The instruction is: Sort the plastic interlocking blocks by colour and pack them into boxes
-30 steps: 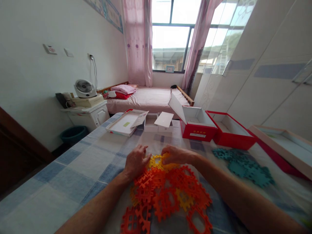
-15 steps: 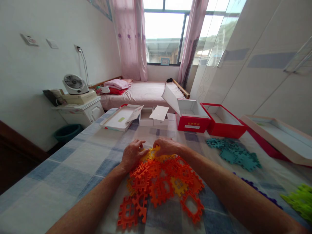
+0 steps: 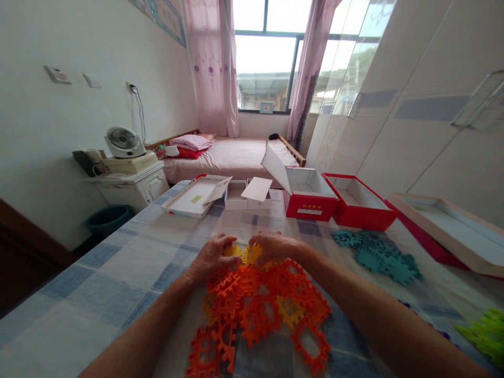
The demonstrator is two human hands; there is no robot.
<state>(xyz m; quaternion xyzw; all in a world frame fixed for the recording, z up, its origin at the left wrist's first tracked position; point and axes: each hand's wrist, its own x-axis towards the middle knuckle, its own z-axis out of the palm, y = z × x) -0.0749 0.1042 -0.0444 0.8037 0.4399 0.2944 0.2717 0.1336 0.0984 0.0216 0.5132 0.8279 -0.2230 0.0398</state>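
Observation:
At the far side of an orange pile of interlocking plastic tiles (image 3: 260, 315), both hands are on yellow tiles. My left hand (image 3: 212, 256) has its thumb and curled fingers around a yellow tile (image 3: 233, 252). My right hand (image 3: 275, 247) grips another yellow tile (image 3: 251, 255) from above, its fingertips partly hidden behind the tile. The two gripped tiles are close together with a small gap between them. A further yellow tile (image 3: 290, 311) lies among the orange ones, and more yellow shows under my right hand.
Teal tiles (image 3: 380, 254) lie to the right, with lime green tiles (image 3: 484, 333) nearer me. Along the far table edge stand a shallow white lid (image 3: 189, 202), small white boxes (image 3: 236, 197), a red box with raised flap (image 3: 311, 205), a red box (image 3: 364, 212) and a large tray (image 3: 452, 226).
The yellow tile at my right hand has turned and now stands apart from the one in my left hand. The view has tilted up slightly.

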